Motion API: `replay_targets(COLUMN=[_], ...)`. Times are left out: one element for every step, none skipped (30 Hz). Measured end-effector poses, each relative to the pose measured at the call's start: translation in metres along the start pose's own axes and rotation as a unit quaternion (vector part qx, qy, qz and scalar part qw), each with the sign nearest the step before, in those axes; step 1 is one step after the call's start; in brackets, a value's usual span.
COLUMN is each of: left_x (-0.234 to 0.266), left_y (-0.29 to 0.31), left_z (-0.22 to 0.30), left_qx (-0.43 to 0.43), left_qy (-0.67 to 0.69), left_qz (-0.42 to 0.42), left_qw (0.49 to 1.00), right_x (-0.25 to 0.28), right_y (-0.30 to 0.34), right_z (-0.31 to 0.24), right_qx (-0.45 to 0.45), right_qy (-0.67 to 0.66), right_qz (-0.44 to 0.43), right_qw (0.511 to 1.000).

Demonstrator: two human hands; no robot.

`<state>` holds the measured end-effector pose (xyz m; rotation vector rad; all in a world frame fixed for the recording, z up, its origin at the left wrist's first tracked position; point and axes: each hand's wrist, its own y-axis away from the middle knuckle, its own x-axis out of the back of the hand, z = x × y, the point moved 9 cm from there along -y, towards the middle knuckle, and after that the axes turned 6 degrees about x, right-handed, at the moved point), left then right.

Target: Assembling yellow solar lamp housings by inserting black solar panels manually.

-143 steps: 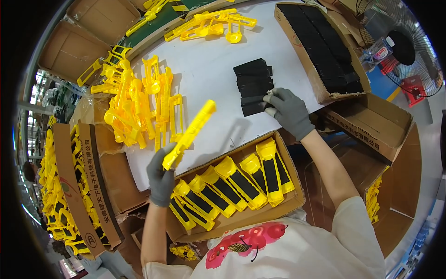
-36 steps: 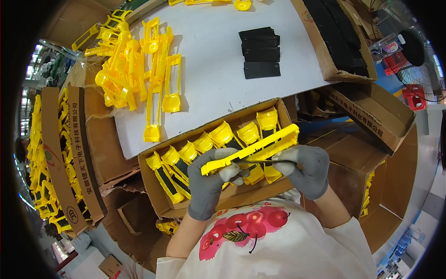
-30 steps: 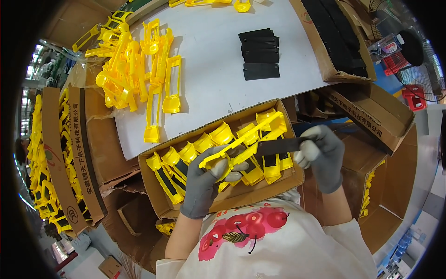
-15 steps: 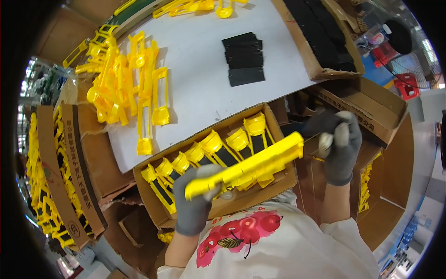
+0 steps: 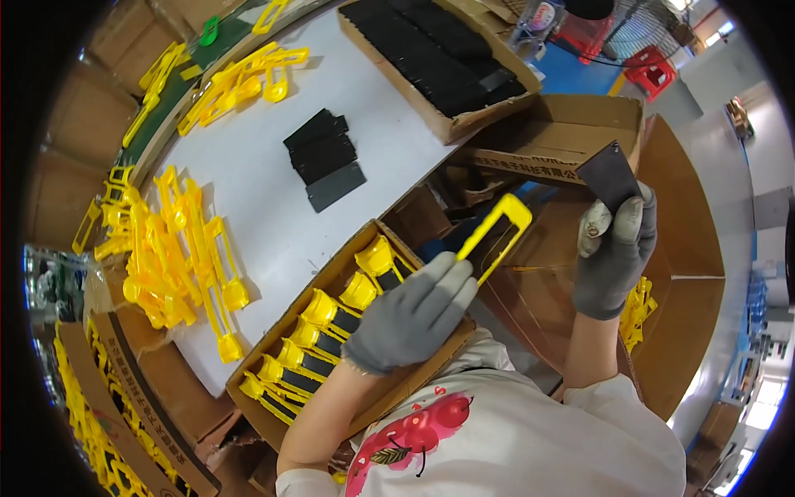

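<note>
My left hand [image 5: 414, 315], in a grey glove with pale fingertips, is closed on a yellow plastic frame [image 5: 520, 212]. The frame's open rectangular window faces up, and its near end is hidden behind my fingers. To the right, my gloved right hand [image 5: 614, 257] pinches a thin black rectangular plate [image 5: 609, 176] between thumb and fingers, its far corner pointing up. The plate and the held frame are apart. Below my left hand stands a cardboard box [image 5: 255, 407] with a row of yellow frames [image 5: 319, 308] that have black plates in their windows.
Loose yellow frames [image 5: 166, 265] lie heaped on the white table [image 5: 273, 174]'s left side. A small stack of black plates [image 5: 325, 161] lies mid-table. A carton of black plates [image 5: 431, 58] stands beyond it. More cartons crowd the right, by a red stool [image 5: 650, 73].
My left hand has turned the yellow frame from edge-on to window-up. The black plate in my right hand now stands upright above my fingers. The whole view has rotated.
</note>
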<state>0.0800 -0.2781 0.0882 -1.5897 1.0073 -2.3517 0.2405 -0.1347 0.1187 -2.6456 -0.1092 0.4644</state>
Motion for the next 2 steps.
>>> replay_targets(left_x=[0.0131, 0.0139], left_y=[-0.0022, 0.0032], left_z=[-0.0002, -0.0024], left_qx=[0.005, -0.002], left_qy=[-0.029, -0.034], left_qz=[0.036, 0.034], left_qw=[0.999, 0.999], right_x=[0.0058, 0.008], right_y=[0.0, -0.0015], right_z=[0.0015, -0.0003], right_qx=[-0.001, 0.004], right_qy=[0.006, 0.005], right_qz=[0.004, 0.009], right_qw=[1.0, 1.0])
